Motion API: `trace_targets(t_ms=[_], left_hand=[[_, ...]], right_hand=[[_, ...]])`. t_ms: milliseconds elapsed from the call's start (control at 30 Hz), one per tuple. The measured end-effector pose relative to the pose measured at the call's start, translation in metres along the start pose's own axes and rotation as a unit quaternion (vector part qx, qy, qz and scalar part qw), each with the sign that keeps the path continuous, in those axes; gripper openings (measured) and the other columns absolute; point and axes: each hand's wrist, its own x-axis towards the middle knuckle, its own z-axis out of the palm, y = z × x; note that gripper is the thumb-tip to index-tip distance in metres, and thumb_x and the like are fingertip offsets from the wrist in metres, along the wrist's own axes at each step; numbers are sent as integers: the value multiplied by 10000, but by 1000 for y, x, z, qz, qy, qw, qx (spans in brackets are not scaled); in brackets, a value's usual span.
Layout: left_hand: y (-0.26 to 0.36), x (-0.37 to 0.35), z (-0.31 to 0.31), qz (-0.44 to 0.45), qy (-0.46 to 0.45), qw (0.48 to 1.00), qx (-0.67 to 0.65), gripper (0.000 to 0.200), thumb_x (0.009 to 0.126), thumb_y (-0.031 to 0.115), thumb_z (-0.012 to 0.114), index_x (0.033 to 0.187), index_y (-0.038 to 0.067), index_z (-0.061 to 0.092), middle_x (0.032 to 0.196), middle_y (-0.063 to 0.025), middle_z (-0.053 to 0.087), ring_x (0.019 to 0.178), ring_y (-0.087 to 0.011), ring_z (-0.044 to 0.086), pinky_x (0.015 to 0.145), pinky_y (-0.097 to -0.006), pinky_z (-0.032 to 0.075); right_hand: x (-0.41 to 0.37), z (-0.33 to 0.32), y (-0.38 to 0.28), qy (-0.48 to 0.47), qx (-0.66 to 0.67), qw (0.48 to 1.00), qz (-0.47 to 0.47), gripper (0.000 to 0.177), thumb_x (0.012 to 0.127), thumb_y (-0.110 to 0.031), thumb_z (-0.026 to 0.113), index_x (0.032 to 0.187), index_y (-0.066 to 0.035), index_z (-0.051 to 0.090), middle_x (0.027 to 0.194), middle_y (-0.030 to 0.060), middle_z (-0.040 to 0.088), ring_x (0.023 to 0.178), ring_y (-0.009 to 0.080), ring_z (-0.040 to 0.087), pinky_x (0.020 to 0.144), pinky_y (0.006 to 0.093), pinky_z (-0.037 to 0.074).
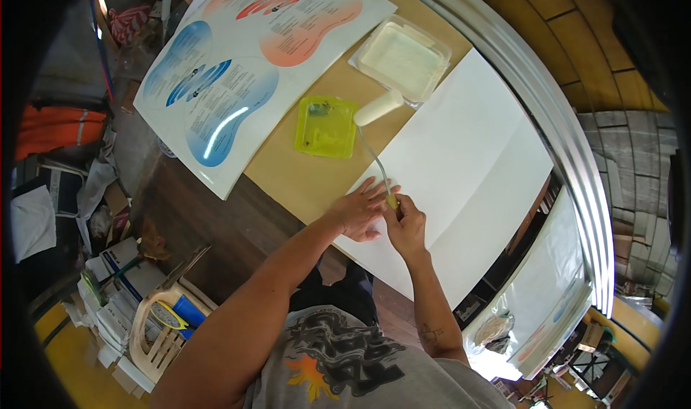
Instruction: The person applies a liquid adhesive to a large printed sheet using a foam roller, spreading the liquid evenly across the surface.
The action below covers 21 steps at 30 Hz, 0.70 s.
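My right hand (407, 227) is closed around the yellow handle of a small paint roller (380, 109). The roller's cream-coloured sleeve points away from me, above the board between two containers. My left hand (356, 213) lies spread on the near left edge of a large white sheet (468, 186), right beside the roller handle. Just left of the sleeve sits a yellow-green plastic tray (326, 144) with a dark smudge inside. Beyond the roller, a clear plastic tub (440, 49) holds something cream or white, seemingly wet.
Printed sheets with blue and red footprint-like shapes (216, 85) cover the left part of the brown board (277, 160). A curved metal edge (554, 92) runs along the far right. At lower left stands a cream plastic chair (147, 337) loaded with items.
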Motion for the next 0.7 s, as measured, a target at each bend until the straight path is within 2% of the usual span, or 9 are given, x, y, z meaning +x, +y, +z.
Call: trace_targets(t_ms=[67, 167, 267, 333, 467, 567, 633, 667, 700], left_hand=[[0, 3, -1, -17, -104, 994, -10, 761, 836, 541, 600, 1468, 154, 424, 1619, -142, 181, 1503, -355, 128, 1212, -544, 114], [-1, 1, 2, 4, -49, 999, -3, 786, 849, 558, 582, 1505, 180, 369, 1608, -154, 209, 1501, -361, 124, 1213, -544, 101], [-1, -2, 2, 19, 10, 1000, -12, 799, 848, 541, 595, 1526, 213, 329, 1622, -148, 172, 1501, -368, 121, 1210, -552, 109], [-1, -2, 0, 13, 3, 1000, -10, 808, 844, 531, 604, 1535, 230, 311, 1628, -143, 150, 1501, -370, 119, 1207, -556, 117], [0, -1, -2, 9, -3, 1000, -18, 835, 832, 508, 630, 1547, 257, 281, 1641, -132, 97, 1502, -368, 115, 1199, -562, 144], [0, -2, -2, 9, 6, 1000, -21, 834, 832, 513, 629, 1547, 256, 284, 1641, -131, 100, 1503, -364, 112, 1200, -557, 144], [0, -2, -2, 7, 2, 1000, -18, 833, 834, 515, 628, 1547, 257, 283, 1642, -129, 100, 1503, -363, 112, 1200, -554, 144], [0, -2, -2, 6, -2, 1000, -17, 832, 835, 517, 627, 1547, 257, 283, 1642, -127, 100, 1503, -361, 112, 1201, -551, 143], [1, -2, -2, 6, -2, 1000, -17, 832, 835, 517, 627, 1547, 257, 283, 1642, -127, 100, 1503, -361, 112, 1201, -551, 143]], right_hand=[[12, -9, -12, 26, -45, 998, -34, 230, 840, -114, 719, 976, 26, 598, 618, 109, 597, 541, 173, 615, 516, 322, 500], [41, -13, -4, 67, -58, 994, -61, 218, 820, -64, 714, 991, 11, 602, 645, 118, 628, 571, 218, 648, 535, 322, 513], [65, -32, 0, 47, -127, 988, -74, 207, 850, -129, 699, 994, -20, 596, 706, 139, 662, 630, 302, 672, 594, 387, 530], [72, -41, -5, 43, -202, 976, -66, 183, 896, -190, 659, 993, -40, 615, 746, 156, 675, 695, 370, 665, 654, 458, 524], [74, -46, -11, 61, -217, 969, -97, 131, 946, -164, 598, 976, -40, 625, 728, 162, 665, 683, 388, 644, 631, 460, 510], [79, -48, -7, 1, -153, 988, -31, 173, 998, -180, 541, 951, -30, 615, 664, 145, 607, 603, 324, 617, 588, 427, 491], [86, -49, -1, -55, -56, 996, -49, 262, 1039, -205, 480, 1066, -1, 643, 629, 62, 548, 501, 147, 495, 505, 323, 436], [87, -51, -3, -55, -56, 996, -49, 262, 1039, -205, 480, 1066, -1, 643, 629, 62, 548, 501, 147, 495, 505, 323, 436], [87, -55, -5, -77, 28, 996, 28, 280, 1043, -214, 475, 1068, 4, 650, 624, 34, 527, 487, 106, 467, 473, 287, 405]])
